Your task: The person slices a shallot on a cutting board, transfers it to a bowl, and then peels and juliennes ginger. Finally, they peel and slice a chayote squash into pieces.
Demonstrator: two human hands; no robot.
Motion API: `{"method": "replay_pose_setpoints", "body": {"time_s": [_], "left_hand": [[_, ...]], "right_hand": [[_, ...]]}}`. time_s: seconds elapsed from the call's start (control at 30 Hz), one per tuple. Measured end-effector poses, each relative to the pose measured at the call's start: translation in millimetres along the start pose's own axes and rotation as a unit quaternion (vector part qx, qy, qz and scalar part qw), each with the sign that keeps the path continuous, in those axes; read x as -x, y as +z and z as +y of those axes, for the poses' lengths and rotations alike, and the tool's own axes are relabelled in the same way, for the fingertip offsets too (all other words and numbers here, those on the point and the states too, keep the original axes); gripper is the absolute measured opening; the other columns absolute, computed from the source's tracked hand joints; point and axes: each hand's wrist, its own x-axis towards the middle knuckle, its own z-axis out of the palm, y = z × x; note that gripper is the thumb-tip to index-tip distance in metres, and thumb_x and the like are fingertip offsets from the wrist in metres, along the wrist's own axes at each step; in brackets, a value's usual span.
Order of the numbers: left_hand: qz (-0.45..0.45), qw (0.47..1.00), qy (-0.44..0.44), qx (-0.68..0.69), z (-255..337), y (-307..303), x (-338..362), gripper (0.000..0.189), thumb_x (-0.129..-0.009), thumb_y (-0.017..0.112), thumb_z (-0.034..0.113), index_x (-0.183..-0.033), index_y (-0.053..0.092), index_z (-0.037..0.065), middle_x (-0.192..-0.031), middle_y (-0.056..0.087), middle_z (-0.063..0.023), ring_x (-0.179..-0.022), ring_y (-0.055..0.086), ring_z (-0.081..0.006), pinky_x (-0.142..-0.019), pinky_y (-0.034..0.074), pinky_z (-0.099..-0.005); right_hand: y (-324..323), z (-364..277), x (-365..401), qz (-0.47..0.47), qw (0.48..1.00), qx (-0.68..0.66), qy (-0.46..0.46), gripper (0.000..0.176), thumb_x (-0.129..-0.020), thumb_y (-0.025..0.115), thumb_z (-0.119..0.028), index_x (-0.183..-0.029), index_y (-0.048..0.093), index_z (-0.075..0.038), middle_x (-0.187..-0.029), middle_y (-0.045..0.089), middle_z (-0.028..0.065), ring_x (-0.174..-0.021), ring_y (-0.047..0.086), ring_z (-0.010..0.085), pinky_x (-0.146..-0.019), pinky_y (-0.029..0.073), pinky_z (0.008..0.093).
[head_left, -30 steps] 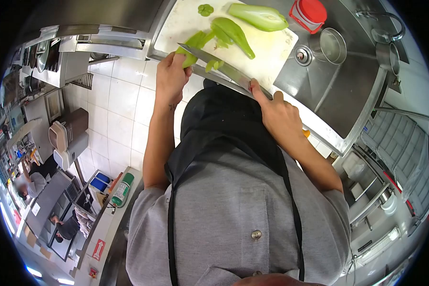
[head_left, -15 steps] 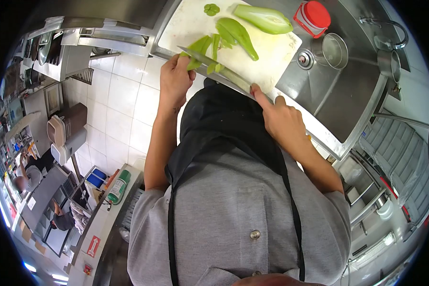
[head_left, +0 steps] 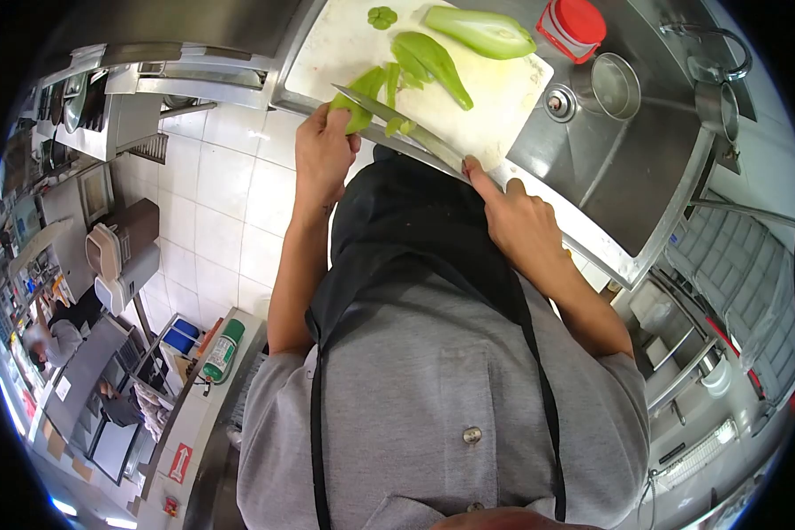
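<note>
My left hand (head_left: 322,150) is closed around a green vegetable piece (head_left: 359,97) at the near left edge of the white cutting board (head_left: 495,110). My right hand (head_left: 521,212) grips the handle of a long kitchen knife (head_left: 428,143). The blade lies slantwise along the board's near edge, its tip over the held piece, with small pale green bits on it. Beyond it are narrow green strips (head_left: 391,86), a larger curved green slice (head_left: 433,66) and a pale green, partly peeled vegetable (head_left: 481,33). A small lobed green end piece (head_left: 382,18) sits at the far left.
Right of the board is a steel sink (head_left: 627,185) with a metal pot (head_left: 615,87) by the drain. A red-lidded container (head_left: 572,28) stands behind it, near the faucet (head_left: 711,40). A counter (head_left: 203,397) with a green canister (head_left: 224,351) is at lower left. Another person (head_left: 57,340) is far left.
The knife tip has shifted slightly over the piece in my left hand. The whole view has drifted a little; the other things on the board keep their places.
</note>
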Motion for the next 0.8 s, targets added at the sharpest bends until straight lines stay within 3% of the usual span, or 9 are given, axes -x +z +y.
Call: {"method": "replay_pose_setpoints", "body": {"time_s": [0.3,0.6,0.7,0.77,0.8], "left_hand": [[0.0,1.0,-0.001,0.021,2,4,2,0.027,-0.095,0.049,0.017,-0.098,0.063,-0.006,-0.062,0.052,-0.002,-0.05,0.042,-0.0062,-0.045,0.031,-0.0231],[-0.007,1.0,-0.008,0.016,1,-1,2,0.027,-0.094,0.051,0.019,-0.101,0.061,-0.006,-0.064,0.052,-0.0029,-0.051,0.044,-0.0073,-0.043,0.03,-0.0236],[-0.014,0.997,-0.047,0.053,3,-7,1,0.025,-0.094,0.052,0.018,-0.097,0.06,-0.005,-0.069,0.053,-0.0048,-0.051,0.048,-0.0095,-0.042,0.03,-0.0244],[-0.018,0.996,-0.061,0.061,8,-6,2,0.024,-0.094,0.052,0.019,-0.093,0.058,-0.004,-0.07,0.053,-0.0058,-0.052,0.05,-0.0111,-0.041,0.031,-0.0247],[-0.021,0.994,-0.076,0.07,10,-5,3,0.023,-0.095,0.052,0.019,-0.09,0.057,-0.003,-0.072,0.053,-0.0067,-0.052,0.051,-0.0128,-0.04,0.031,-0.025]], "right_hand": [[22,4,-27,0.05,0.998,0.018,0.021,0.063,-0.089,0.05,-0.005,-0.148,0.042,-0.027,-0.077,0.058,0.0231,-0.058,0.065,0.0411,-0.052,0.053,0.0501],[18,4,-55,0.048,0.998,-0.038,0.012,0.059,-0.087,0.051,-0.005,-0.144,0.045,-0.02,-0.083,0.064,0.0281,-0.069,0.067,0.0464,-0.063,0.054,0.0538],[11,16,-72,0.001,0.994,-0.106,0.009,0.055,-0.087,0.051,-0.005,-0.141,0.046,-0.017,-0.086,0.066,0.0275,-0.073,0.066,0.0462,-0.068,0.053,0.0537],[10,29,-75,-0.056,0.965,-0.257,0.011,0.05,-0.088,0.051,-0.007,-0.138,0.049,-0.011,-0.083,0.068,0.0244,-0.081,0.067,0.045,-0.074,0.054,0.0522],[6,26,-71,-0.057,0.965,-0.256,0.008,0.05,-0.088,0.051,-0.007,-0.138,0.049,-0.011,-0.083,0.068,0.0244,-0.081,0.067,0.045,-0.074,0.054,0.0522]]}}
